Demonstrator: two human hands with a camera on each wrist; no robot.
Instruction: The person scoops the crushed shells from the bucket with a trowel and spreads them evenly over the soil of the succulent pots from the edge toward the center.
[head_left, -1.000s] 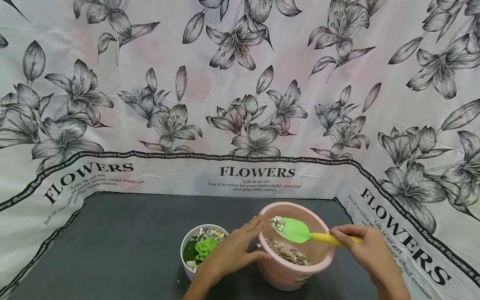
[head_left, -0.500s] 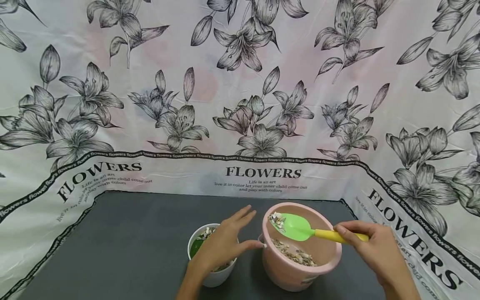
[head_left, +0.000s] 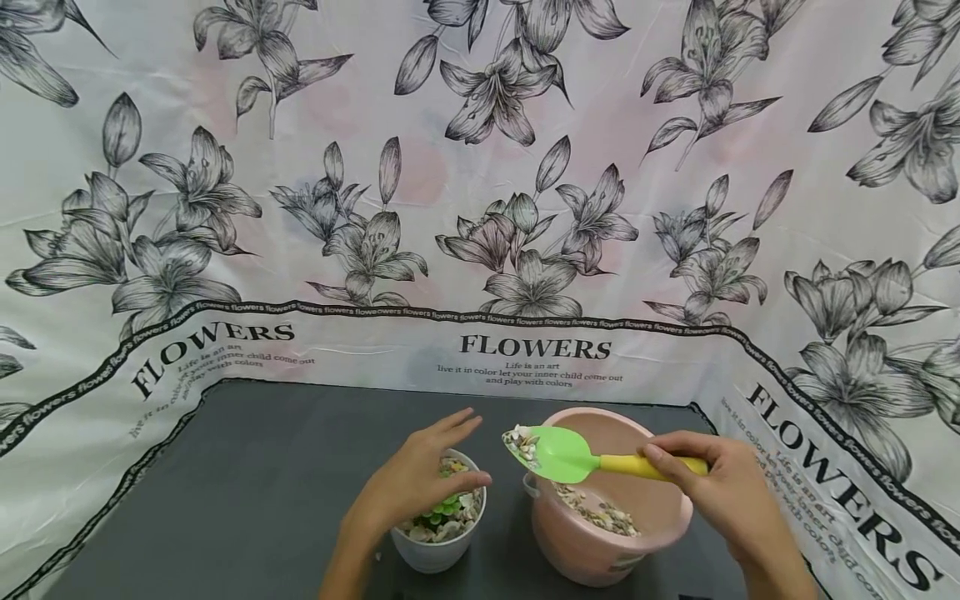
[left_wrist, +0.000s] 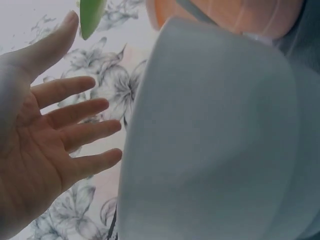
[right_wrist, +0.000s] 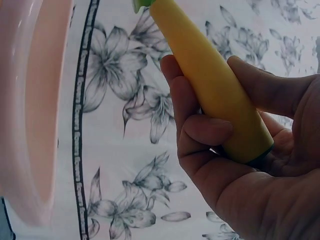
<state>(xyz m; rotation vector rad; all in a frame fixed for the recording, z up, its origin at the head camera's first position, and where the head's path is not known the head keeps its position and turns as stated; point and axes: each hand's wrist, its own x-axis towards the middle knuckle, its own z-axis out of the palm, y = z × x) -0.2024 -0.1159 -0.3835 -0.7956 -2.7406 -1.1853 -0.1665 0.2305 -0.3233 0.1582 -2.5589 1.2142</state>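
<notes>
The trowel (head_left: pixel 558 454), gripped in the right hand (head_left: pixel 727 487), runs lengthwise toward the left hand (head_left: pixel 408 479), which is spread, holding nothing, and nearer the white pot (head_left: pixel 435 555).

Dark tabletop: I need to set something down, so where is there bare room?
The widest bare patch of dark tabletop lies between the flower-printed cloth on the left and the left hand. A narrow gap runs between the white pot and the pink bucket. It is crowded at the bucket, where the right hand holds the trowel.
</notes>
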